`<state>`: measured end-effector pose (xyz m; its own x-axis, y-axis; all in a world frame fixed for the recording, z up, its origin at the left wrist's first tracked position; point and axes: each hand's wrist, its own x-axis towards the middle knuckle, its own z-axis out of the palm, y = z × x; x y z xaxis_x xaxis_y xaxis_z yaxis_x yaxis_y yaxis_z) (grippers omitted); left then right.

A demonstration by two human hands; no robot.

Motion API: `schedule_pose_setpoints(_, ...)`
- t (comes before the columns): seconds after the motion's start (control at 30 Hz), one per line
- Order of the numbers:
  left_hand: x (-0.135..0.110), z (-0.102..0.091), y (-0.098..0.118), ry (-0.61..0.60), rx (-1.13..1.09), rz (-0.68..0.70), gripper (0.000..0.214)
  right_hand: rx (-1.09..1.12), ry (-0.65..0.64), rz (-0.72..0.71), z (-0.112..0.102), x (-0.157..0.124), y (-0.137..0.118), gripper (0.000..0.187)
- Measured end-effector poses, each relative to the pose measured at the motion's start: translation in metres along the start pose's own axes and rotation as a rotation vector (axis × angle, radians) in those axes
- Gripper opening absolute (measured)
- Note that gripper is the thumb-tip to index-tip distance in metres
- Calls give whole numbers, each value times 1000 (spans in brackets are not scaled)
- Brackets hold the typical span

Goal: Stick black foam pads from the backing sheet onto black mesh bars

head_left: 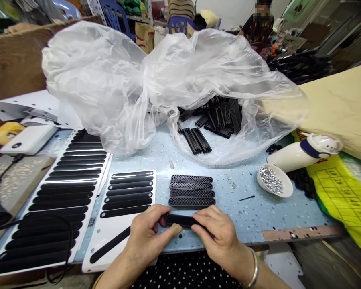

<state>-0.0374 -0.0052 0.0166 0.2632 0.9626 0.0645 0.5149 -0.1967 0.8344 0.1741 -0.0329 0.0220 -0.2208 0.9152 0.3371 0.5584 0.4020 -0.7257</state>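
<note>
A flat black strip-shaped piece (182,219) with rounded ends is held level at the table's front edge. My left hand (149,230) pinches its left end between thumb and fingers. On its right end, my right hand (218,230) is closed the same way. Just beyond lie several black bars with a lattice face (191,191), side by side. Left of them is a white sheet (99,230) carrying several black strips; one strip (110,245) lies slanted on it, its upper end hidden behind my left hand.
A longer sheet of black strips (58,204) lies further left, crossed by a cable. A clear plastic bag (198,68) spills black plastic pieces (219,116). To the right are a bowl of small silvery parts (271,180), a white bottle (301,154) and a thin dark pin (246,198).
</note>
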Motion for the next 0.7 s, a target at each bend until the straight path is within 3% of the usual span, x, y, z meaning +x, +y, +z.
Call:
schedule_pose_setpoints(0.27, 8, 0, -1, -45, -34, 7, 7, 20, 1, -7, 3, -4, 5, 21)
schedule_pose_setpoints(0.7, 13, -4, -2, -76, -111, 6, 14, 12, 6, -30, 1, -1, 2, 22)
